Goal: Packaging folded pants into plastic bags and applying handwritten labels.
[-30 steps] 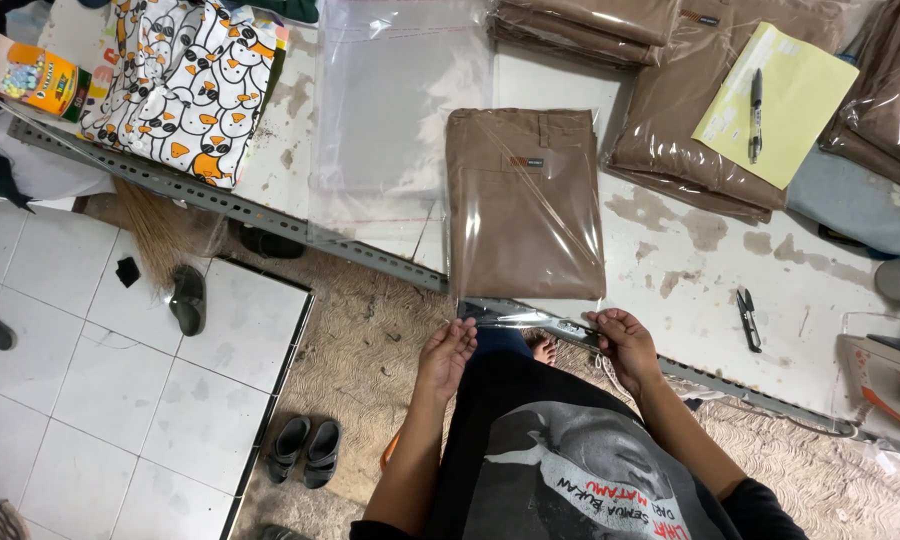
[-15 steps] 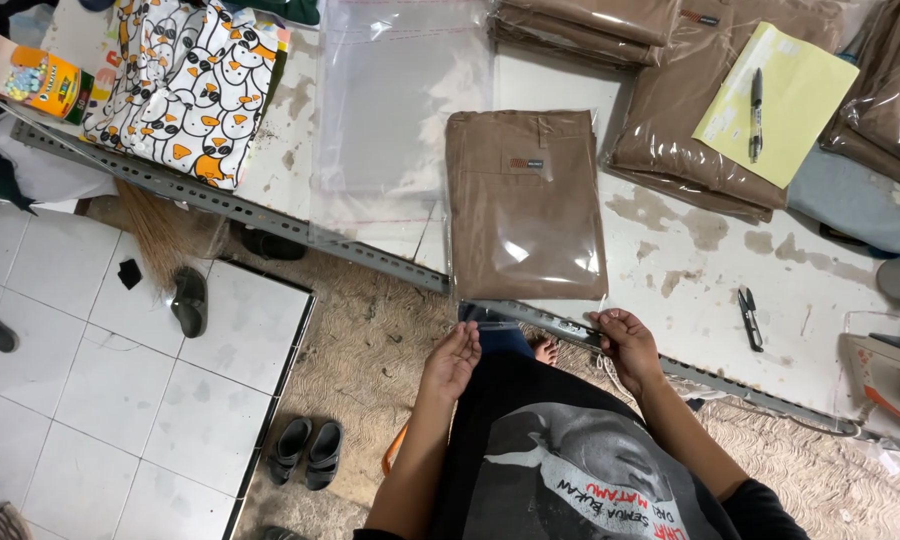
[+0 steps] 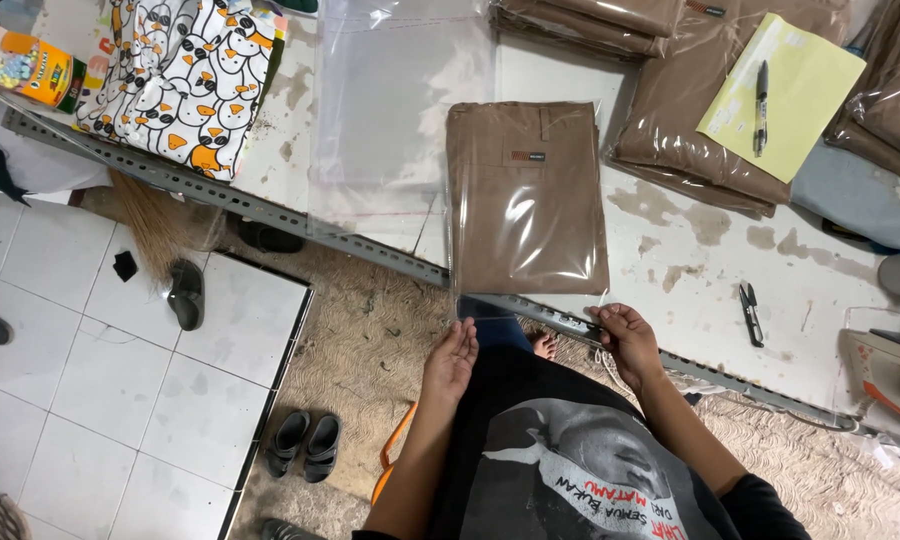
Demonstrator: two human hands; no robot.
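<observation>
My own shirt (image 3: 580, 470) hides my legs, and I see only a few toes (image 3: 544, 346) peeking out under the table edge. The clear bag (image 3: 526, 255) is so shiny that I cannot tell just where its open end stops by my left hand (image 3: 450, 360). My right hand (image 3: 625, 340) covers the bag's corner, so I cannot see how my fingers grip it. The stacks of brown folded clothes (image 3: 590, 22) run off the top edge. The bags on the right (image 3: 895, 80) are cut off too. The little label (image 3: 528, 156) on the folded brown clothes (image 3: 522, 180) is too small to read.
</observation>
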